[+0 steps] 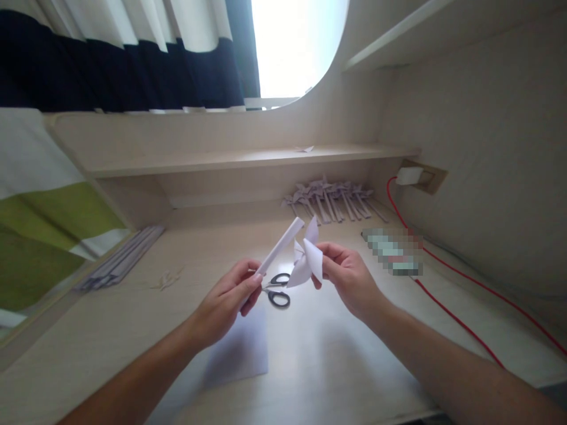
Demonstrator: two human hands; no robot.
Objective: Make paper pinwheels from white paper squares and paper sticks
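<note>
the left hand (230, 295) pinches the rolled paper stick (280, 247) – its long axis slanting up and far-right – toward the folded paper pinwheel (307, 260) gripped just right by the right hand (348, 277).

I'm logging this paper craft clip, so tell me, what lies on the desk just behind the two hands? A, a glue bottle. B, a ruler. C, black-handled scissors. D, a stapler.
C: black-handled scissors lie on the desk between the left hand, which pinches a rolled paper stick, and the right hand, which holds a folded paper pinwheel.
</note>
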